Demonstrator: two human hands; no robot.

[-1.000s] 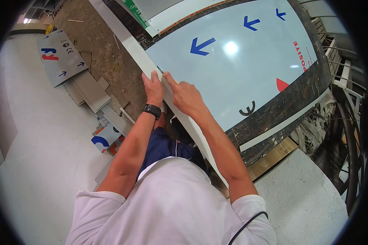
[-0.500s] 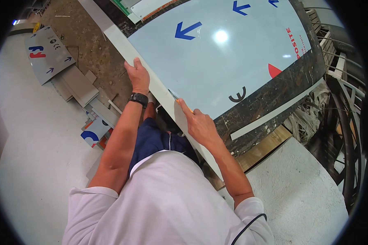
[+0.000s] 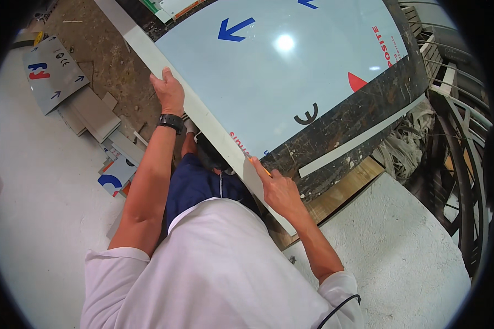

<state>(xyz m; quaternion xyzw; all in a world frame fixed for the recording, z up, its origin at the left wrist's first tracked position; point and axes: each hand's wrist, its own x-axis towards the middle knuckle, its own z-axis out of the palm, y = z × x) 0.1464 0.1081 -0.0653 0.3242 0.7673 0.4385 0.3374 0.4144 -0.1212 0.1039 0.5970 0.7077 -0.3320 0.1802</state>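
Observation:
A long flat white bar (image 3: 206,119) lies slantwise along the near left edge of a pale blue-grey sheet panel (image 3: 247,82), which is printed with blue arrows and red lettering. My left hand (image 3: 170,97), a dark watch on its wrist, is closed on the bar's outer edge, thumb on top. A utility knife (image 3: 267,171) with a yellow-orange handle is in my right hand (image 3: 282,193). Its index finger stretches along the knife, whose tip meets the bar's inner edge close to the panel's near corner. The palm hides the rest of the handle.
The panel rests on a dark, scuffed worktop (image 3: 362,107). A narrow pale strip (image 3: 357,139) lies along its right side. Panel offcuts (image 3: 96,116) are heaped on the floor at left. Curved metal bars (image 3: 462,164) and crumpled plastic (image 3: 409,131) stand at right.
My right hand has drawn the knife toward me along the bar, baring red print near the panel's corner. My left hand keeps its grip on the bar. The whole view has shifted slightly.

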